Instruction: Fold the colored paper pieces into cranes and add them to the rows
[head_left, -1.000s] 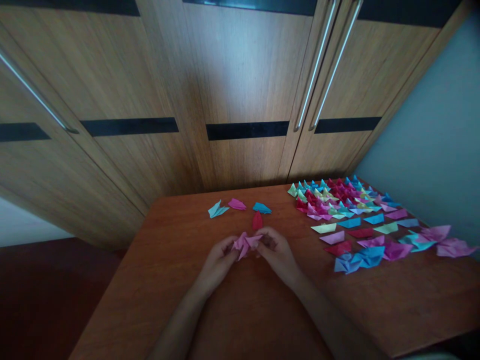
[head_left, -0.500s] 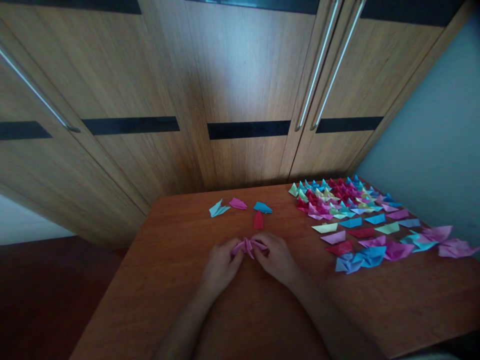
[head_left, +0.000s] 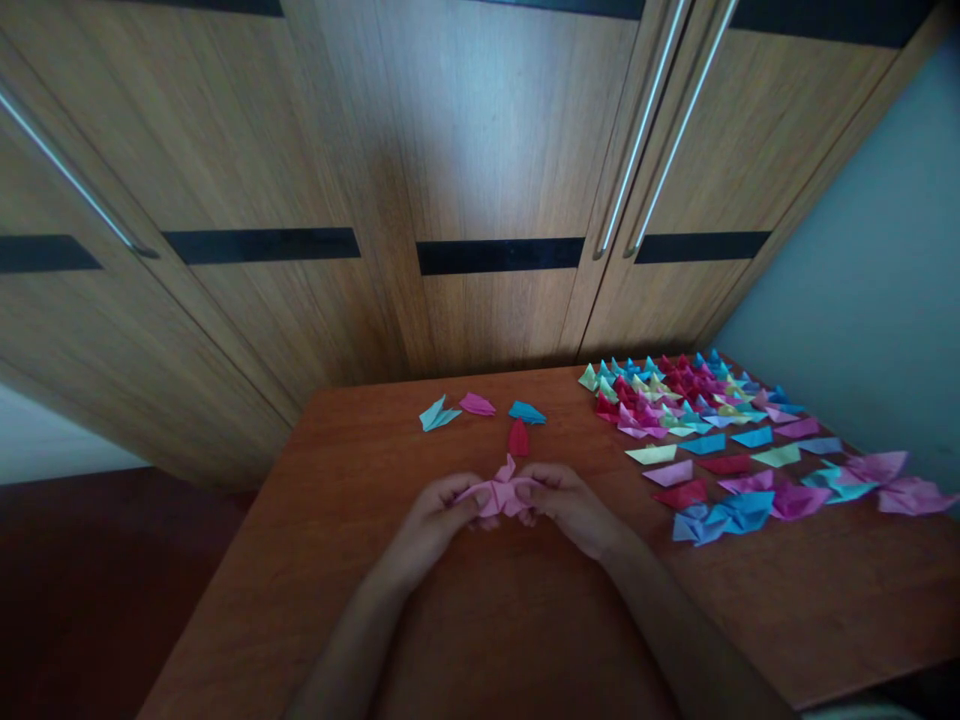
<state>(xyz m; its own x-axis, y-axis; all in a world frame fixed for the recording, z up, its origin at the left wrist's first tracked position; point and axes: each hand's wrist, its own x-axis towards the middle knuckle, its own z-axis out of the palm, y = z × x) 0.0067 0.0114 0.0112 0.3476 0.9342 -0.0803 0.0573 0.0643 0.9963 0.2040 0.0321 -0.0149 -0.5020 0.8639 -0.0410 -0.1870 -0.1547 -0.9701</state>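
Note:
A pink origami paper figure is stretched between my two hands, with wing-like sides and a pointed tip standing up in its middle. My left hand pinches its left side between thumb and fingers. Its right side is pinched by my right hand in the same way. Just beyond the figure lies a red folded paper. Farther back are a blue folded paper, a magenta folded paper and a pale turquoise folded paper.
Rows of small colourful folded papers cover the back right of the wooden table. Closer on that side lie larger crumpled-looking pieces, such as a blue one. A wooden wardrobe stands behind the table, with a wall on the right.
The pink figure has been turned so its broader face shows and its tip points away from me. Both hands have rotated with it, still gripping its sides.

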